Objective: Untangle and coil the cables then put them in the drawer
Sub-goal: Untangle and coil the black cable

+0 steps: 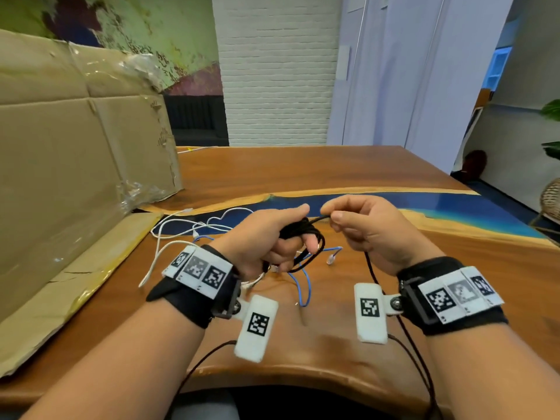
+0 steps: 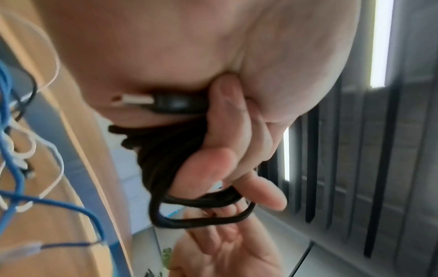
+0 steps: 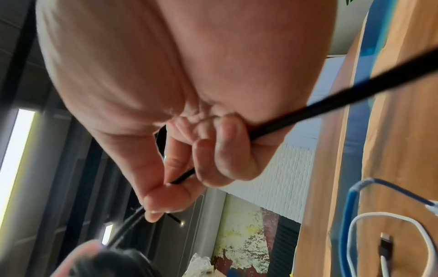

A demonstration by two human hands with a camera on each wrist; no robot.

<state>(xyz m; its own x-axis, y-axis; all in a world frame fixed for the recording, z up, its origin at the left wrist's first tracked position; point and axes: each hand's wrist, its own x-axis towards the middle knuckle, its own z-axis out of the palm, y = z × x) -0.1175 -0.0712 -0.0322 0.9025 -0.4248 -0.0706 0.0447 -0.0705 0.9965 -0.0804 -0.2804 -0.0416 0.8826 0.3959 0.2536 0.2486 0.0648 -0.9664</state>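
Above the table's near edge our left hand (image 1: pixel 272 237) clamps the black cable (image 1: pixel 298 234) coil, right hand (image 1: pixel 366 228) pinching its tail; slack could snag the 2 loose cables (image 1: pixel 194 228).

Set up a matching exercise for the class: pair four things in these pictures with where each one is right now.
Things:
1. black cable
2. white cable
3. blue cable
4. cardboard

Places:
A. loose on the table, under and between the hands
B. standing on the table's left side
C. coiled in the left hand, its free end pinched by the right hand
D. loose on the table beside the cardboard

Pairs: 1-C, 2-D, 3-A, 4-B
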